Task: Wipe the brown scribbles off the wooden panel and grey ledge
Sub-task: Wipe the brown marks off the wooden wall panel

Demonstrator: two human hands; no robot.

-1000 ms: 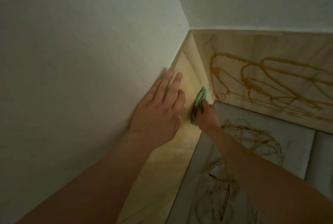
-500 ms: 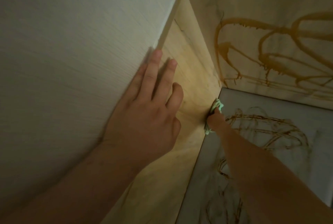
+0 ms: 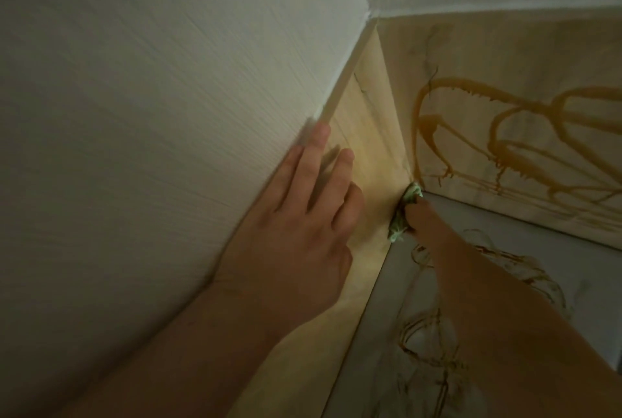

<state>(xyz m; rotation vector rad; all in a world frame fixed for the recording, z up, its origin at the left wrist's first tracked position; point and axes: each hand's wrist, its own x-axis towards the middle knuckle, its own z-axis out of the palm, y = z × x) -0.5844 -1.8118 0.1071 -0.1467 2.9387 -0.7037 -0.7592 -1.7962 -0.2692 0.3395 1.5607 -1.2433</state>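
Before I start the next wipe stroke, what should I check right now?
1. Grip: the right hand holds the cloth: ok.
2. Contact: cloth pressed into the wooden panel corner: ok.
3. Brace: the left hand lies flat against the wall, apart from the cloth: ok.
4. Are the panel scribbles gone: not ok.
5. Are the ledge scribbles on the grey ledge gone: not ok.
6. Is the cloth clean enough: cannot tell.

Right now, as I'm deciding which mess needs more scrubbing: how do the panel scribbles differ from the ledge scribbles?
The panel scribbles are thick, orange-brown and dripping; the ledge scribbles are thin, darker loops. The panel scribbles sit on upright wood; the ledge scribbles lie flat on grey, partly behind the right arm. Both look unwiped; the cloth in the right hand is in the corner.
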